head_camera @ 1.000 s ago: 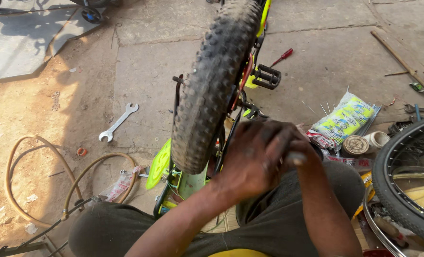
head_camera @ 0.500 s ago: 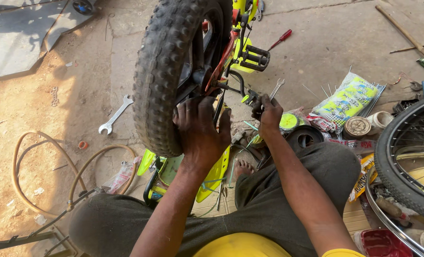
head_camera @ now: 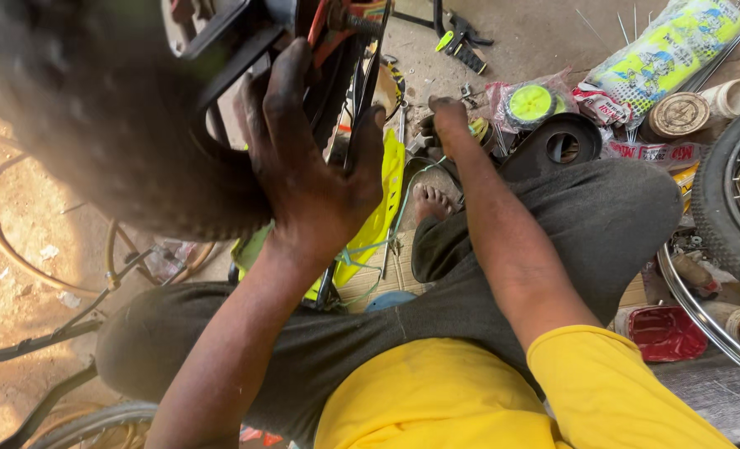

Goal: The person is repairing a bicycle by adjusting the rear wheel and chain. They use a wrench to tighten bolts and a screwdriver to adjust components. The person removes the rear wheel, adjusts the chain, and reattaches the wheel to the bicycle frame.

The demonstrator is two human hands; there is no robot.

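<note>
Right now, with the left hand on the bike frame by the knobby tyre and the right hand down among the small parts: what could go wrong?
1. The left hand grips the frame beside the knobby tyre; if the wheel turns, fingers could get pinched.
2. The right hand reaches into floor clutter near loose spokes; pricks seem possible.
3. The bare foot lies under the bike.

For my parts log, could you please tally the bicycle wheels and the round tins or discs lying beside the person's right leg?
Bicycle wheels: 2, the knobby tyre under the left hand and the spoked wheel.
Round items: 2, yellow-green disc and brown tin.
Total: 4
</note>
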